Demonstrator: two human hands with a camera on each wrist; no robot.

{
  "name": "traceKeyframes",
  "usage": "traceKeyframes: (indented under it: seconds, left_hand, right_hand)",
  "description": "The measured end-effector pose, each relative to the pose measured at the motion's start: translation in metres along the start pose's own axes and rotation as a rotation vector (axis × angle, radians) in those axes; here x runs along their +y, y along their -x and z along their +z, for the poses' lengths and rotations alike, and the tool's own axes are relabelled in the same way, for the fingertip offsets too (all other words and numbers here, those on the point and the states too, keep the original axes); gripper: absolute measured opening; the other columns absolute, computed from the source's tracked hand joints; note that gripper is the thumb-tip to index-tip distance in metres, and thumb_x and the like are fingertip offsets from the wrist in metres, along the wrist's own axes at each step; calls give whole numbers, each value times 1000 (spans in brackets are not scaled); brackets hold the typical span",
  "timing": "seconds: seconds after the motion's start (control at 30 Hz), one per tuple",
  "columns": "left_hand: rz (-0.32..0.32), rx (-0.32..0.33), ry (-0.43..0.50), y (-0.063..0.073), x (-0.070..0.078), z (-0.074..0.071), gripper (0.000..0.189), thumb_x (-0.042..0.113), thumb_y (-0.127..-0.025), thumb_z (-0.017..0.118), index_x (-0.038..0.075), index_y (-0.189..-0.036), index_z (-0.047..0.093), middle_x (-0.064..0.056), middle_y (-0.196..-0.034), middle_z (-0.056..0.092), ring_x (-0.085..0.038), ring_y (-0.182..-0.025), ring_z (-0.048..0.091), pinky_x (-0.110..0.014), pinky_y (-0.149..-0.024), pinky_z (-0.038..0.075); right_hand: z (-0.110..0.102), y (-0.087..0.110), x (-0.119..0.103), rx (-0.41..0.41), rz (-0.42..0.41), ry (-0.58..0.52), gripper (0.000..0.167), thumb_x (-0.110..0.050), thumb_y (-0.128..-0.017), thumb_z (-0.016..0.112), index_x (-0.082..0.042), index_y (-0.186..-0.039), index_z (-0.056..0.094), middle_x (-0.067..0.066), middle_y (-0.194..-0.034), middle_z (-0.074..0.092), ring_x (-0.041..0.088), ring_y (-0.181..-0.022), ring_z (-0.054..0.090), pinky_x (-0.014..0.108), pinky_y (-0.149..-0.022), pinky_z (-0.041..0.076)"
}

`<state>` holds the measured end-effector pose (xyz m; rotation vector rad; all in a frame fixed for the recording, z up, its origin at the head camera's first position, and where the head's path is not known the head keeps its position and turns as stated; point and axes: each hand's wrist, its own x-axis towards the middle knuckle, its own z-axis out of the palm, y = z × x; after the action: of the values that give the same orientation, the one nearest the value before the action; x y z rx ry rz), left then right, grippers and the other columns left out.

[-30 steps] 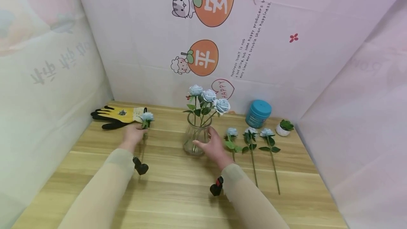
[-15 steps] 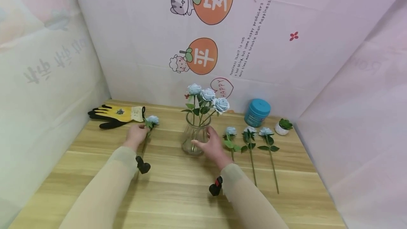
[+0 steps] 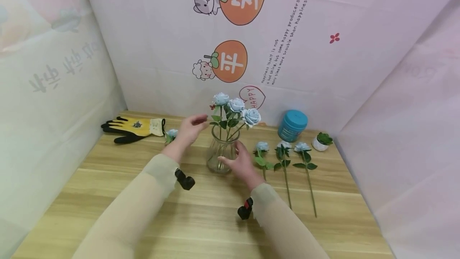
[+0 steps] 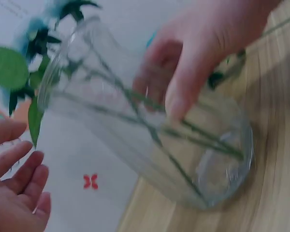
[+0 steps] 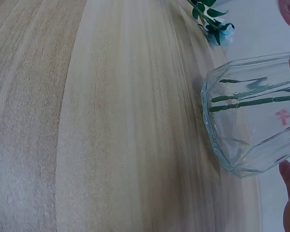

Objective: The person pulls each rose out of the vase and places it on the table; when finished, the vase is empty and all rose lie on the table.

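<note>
A clear glass vase holds three pale blue roses with green leaves. My right hand grips the vase from its right side, thumb and fingers around the glass. Crossed green stems show through the glass in the left wrist view. Beside the roses, left of the vase mouth, my left hand hovers with loosely bent fingers and nothing in them. Left of that hand, a single blue rose lies on the table, its stem hidden by the arm.
Three more blue roses lie in a row to the right of the vase. Behind them stand a blue tub and a small potted succulent. A yellow and black glove lies at the back left. Printed cloth walls enclose the table.
My left hand has let go of the single rose on the left and moved right, up to the vase's mouth. The right hand has stayed around the vase.
</note>
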<state>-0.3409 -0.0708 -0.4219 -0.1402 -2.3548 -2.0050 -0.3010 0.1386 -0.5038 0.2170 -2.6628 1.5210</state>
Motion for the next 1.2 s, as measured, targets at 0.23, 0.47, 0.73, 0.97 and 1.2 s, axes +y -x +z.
traceKeyframes:
  seconds: [0.23,0.47,0.73,0.97,1.2]
  left_hand:
    - [-36,-184,-12,-4,14,31,46,13,-95,66,2,-138,54,-15,-136,56,-30,-126,50,-46,-108,36]
    - [26,-74,-20,-2,16,44,30,6,-91,67,-2,-121,65,-16,-124,64,-31,-116,57,-44,-98,45]
    - [77,111,-48,3,25,43,20,16,-91,72,4,-106,74,-10,-113,69,-26,-106,59,-42,-89,49]
    - [159,155,-27,14,48,38,16,21,-90,74,8,-99,77,-3,-100,70,-21,-108,59,-44,-94,46]
    - [332,209,55,25,74,34,11,16,-91,74,5,-92,75,-3,-93,71,-19,-95,61,-39,-86,48]
  right_hand:
    - [1,-3,2,7,-30,-7,72,-24,-81,85,-11,-141,47,12,-146,47,35,-132,45,49,-104,41]
    - [3,-4,2,3,-45,-26,75,-25,-80,85,-7,-142,46,13,-145,47,35,-132,44,47,-106,40]
    - [1,-2,-1,9,-27,-33,71,-23,-81,85,-8,-139,48,12,-144,49,34,-133,44,47,-107,38]
    - [1,-2,2,1,13,-24,77,-24,-81,84,-9,-144,43,12,-148,44,34,-134,42,44,-107,38]
    - [1,-1,0,-5,11,-17,79,-24,-82,84,-6,-146,41,15,-149,43,38,-133,42,47,-106,40]
